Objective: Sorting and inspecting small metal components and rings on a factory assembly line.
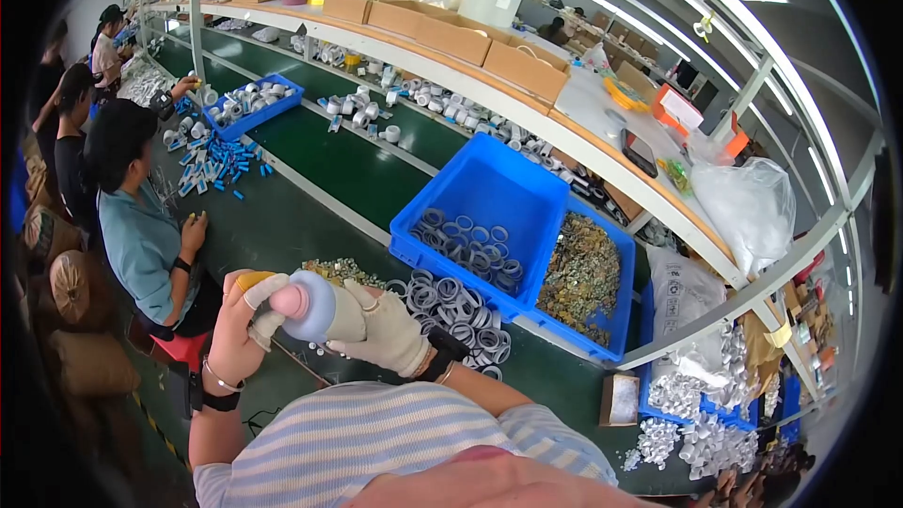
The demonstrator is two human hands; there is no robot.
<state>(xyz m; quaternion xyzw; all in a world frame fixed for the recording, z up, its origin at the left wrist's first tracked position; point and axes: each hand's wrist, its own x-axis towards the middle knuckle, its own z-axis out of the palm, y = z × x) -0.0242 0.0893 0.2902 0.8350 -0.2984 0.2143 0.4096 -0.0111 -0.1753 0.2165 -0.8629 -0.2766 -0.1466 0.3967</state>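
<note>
In front of my chest, both hands hold a pale blue, rounded bottle-like thing with a pink knob-shaped end (318, 309); its exact kind I cannot make out. My left hand (246, 318), with white and yellow coverings on some fingers, closes around the pink end. From the other side, my right hand (388, 337), in a whitish glove, wraps the pale blue body. Just beyond the right hand, a heap of grey rings (456, 306) lies on the green bench. A pile of small brassy metal parts (340, 271) sits behind the held thing.
A blue bin (555, 190) holds more grey rings; beside it a blue tray (628, 268) contains small metal parts. White pieces (701, 442) are heaped at the right. Above runs a shelf (442, 47) with cartons. At left, a co-worker (141, 226) stands near blue parts (218, 165).
</note>
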